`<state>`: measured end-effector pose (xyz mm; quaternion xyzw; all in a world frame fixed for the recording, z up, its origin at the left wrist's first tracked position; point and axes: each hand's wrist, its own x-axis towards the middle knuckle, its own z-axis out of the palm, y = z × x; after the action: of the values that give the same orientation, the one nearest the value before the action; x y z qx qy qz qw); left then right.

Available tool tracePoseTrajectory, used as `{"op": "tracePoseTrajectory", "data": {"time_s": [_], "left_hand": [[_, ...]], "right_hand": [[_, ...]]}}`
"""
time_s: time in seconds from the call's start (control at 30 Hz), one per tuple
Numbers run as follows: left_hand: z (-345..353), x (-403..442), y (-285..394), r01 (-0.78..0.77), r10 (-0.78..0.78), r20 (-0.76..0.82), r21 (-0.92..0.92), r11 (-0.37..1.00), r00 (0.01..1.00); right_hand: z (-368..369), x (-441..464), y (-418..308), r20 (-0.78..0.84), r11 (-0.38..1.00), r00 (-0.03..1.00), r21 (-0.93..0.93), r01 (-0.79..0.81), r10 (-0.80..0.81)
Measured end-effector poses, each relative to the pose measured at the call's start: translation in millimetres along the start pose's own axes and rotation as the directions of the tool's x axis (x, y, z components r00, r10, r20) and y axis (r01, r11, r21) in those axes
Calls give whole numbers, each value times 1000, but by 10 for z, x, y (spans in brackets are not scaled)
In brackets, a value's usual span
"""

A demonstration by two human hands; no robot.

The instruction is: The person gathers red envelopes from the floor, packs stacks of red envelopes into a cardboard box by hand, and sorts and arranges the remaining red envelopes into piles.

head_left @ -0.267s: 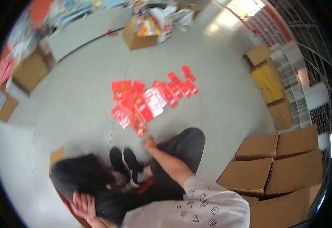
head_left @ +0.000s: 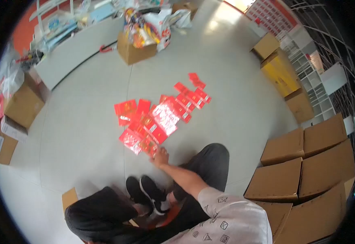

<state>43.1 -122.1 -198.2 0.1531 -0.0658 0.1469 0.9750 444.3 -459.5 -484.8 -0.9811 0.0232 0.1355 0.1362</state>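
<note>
Red envelopes (head_left: 167, 118) with gold and white print lie overlapping in a loose spread on the grey floor in front of my feet. My right hand (head_left: 160, 157) is at the near end of the spread, its fingers bent over the edge of the nearest red envelope (head_left: 148, 145), which still lies flat. The fingertips are small and partly hidden, and the envelope's near corner is under them. My left hand is below the bottom edge of the view, near my left knee.
Closed brown cartons (head_left: 273, 179) stand to my right, with a yellow box (head_left: 281, 75) further back. An open carton (head_left: 135, 51) holding colourful packages stands ahead. More boxes (head_left: 25, 101) are at the left. My black shoes (head_left: 153, 191) rest on the floor before me.
The view has shifted, so the floor things sit lower. My right hand has moved from beside the nearest envelope onto its edge. My left hand has dropped out of view.
</note>
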Motion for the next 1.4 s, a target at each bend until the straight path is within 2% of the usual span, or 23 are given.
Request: {"op": "tracePoseTrajectory", "data": {"time_s": [0.03,0.07,0.1,0.17,0.2,0.23,0.33,0.37,0.4,0.47,0.57,0.6,0.67,0.7,0.77,0.8,1.03,1.07,1.23,1.3,1.33,1.37,1.4], "left_hand": [[-266,-159,113,-9,2,43,170,985,999],[43,-8,-51,-21,25,-35,93,995,999],[357,142,-215,-45,47,-112,17,999,993],[385,270,-252,-32,28,-94,-41,999,995],[411,341,-262,-17,12,-52,-87,996,999],[418,385,-291,3,-4,-22,-47,999,1000],[420,366,-265,21,-22,-27,-34,999,999],[414,397,-270,25,-25,13,-51,998,1000],[365,365,-301,25,-21,58,-74,997,998],[414,360,-296,33,-30,36,-78,996,999],[395,373,-292,59,-55,43,-88,994,998],[403,377,-294,72,-67,54,-95,993,996],[428,385,-311,63,-60,34,-86,994,998],[432,396,-318,55,-53,28,-81,995,998],[425,410,-322,51,-49,28,-72,996,998],[415,420,-317,44,-42,34,-64,997,999],[400,421,-310,21,-21,-12,-47,999,1000],[390,411,-295,27,-29,-30,-44,999,999],[400,412,-294,20,-23,-61,-52,998,998],[385,403,-279,30,-32,-46,-32,999,998],[383,415,-277,31,-32,-47,-31,999,998],[383,438,-273,57,-58,-29,-23,998,998],[377,457,-270,82,-82,-11,-12,997,997]], "right_hand": [[86,139,12,135,999,990,12,-41,39],[176,195,-4,142,997,988,-64,-46,55],[277,242,27,165,999,986,-39,-9,15],[583,430,86,-178,992,977,-69,106,-116],[552,454,24,-237,986,958,-61,154,-164],[467,363,-2,-295,979,934,-57,194,-202],[350,192,-58,-99,985,980,0,171,-171],[320,85,-117,-84,985,982,2,172,-171],[299,-42,-124,-131,965,958,36,261,-255],[207,-243,-269,-237,911,898,94,402,-372],[132,-64,-720,-308,898,863,57,436,-399],[187,71,-811,-299,899,867,63,434,-398],[300,354,-978,-139,953,943,-34,300,-301],[321,455,-1026,-136,953,944,-30,300,-302],[276,597,-1101,-6,936,945,-137,323,-327],[241,662,-1182,87,950,957,-123,288,-278],[292,797,-1297,121,955,966,-165,247,-229],[327,781,-1272,35,945,961,-174,276,-274],[515,594,-948,-74,875,892,-243,418,-447],[436,399,-877,77,803,829,-213,556,-553],[437,407,-871,209,824,836,-164,542,-508],[445,425,-861,210,825,835,-161,542,-508],[450,467,-858,118,821,840,-175,543,-530]]}}
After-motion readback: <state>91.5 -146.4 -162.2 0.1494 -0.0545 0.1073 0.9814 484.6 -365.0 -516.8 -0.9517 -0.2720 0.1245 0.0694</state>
